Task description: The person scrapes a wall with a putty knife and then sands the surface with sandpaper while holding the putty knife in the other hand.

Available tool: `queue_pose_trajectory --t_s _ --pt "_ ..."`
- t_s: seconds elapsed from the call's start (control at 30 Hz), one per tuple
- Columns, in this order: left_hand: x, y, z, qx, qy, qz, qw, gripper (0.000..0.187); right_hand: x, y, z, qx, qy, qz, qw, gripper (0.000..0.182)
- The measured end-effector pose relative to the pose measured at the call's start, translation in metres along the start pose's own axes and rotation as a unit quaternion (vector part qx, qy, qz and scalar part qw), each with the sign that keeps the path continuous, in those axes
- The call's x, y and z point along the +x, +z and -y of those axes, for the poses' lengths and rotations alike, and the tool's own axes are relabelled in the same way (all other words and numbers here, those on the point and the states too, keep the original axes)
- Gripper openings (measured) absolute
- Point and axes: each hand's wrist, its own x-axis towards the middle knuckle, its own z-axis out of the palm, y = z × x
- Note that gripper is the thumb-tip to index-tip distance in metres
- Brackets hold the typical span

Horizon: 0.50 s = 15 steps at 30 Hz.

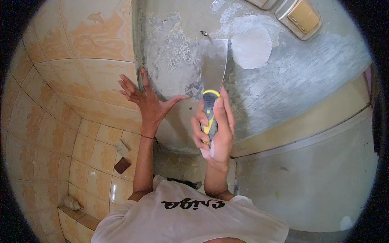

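Observation:
My right hand (221,129) is wrapped round the grey and yellow handle of a putty knife (214,67). The wide metal blade points up and lies over the grey plastered wall (174,60), its edge close to a round white filler patch (252,47). White residue marks the heel of this hand. To the left, my left hand (150,101) has its fingers spread and holds nothing. Its fingertips are at the border between the bare wall and the orange patterned tiles (95,77), and the thumb reaches toward the putty knife.
A switch plate (304,18) is at the upper right of the wall. Just above the blade a small dark fitting (204,33) sticks out. On the tiled floor at lower left lie a brown block (122,165) and a pale piece (121,148). A door (308,182) stands at right.

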Motion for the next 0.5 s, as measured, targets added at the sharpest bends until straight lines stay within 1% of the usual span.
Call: queue_pose_trajectory --t_s 0.07,0.13,0.17,0.2,0.27,0.3,0.4,0.5 --pt "0.001 -0.001 0.0 0.002 0.01 -0.007 1.0 0.147 -0.01 -0.005 0.006 0.009 0.02 0.004 1.0 0.056" --pt "0.002 -0.001 0.001 -0.002 0.012 -0.006 1.0 0.147 -0.015 -0.009 0.011 0.033 0.001 0.022 0.999 0.056" --pt "0.002 -0.002 0.001 -0.007 0.013 -0.004 1.0 0.147 -0.014 -0.007 0.011 0.027 0.004 0.001 1.0 0.055" --pt "0.002 -0.002 0.002 -0.006 0.012 -0.003 1.0 0.147 -0.007 -0.008 0.008 0.027 0.006 0.0 1.0 0.055" --pt "0.0 0.0 0.001 -0.007 -0.007 0.002 1.0 0.146 0.011 -0.009 -0.001 0.018 0.023 0.02 0.999 0.055" --pt "-0.001 0.001 0.0 -0.01 -0.006 0.004 1.0 0.146 0.01 -0.001 0.002 -0.002 0.016 0.017 1.0 0.055" --pt "0.002 0.0 0.001 -0.018 -0.002 0.0 1.0 0.146 -0.008 -0.003 0.01 0.015 0.009 0.03 0.999 0.055" --pt "0.003 -0.005 -0.001 -0.009 -0.004 0.003 1.0 0.146 -0.01 -0.003 0.009 0.015 0.006 0.001 1.0 0.055"
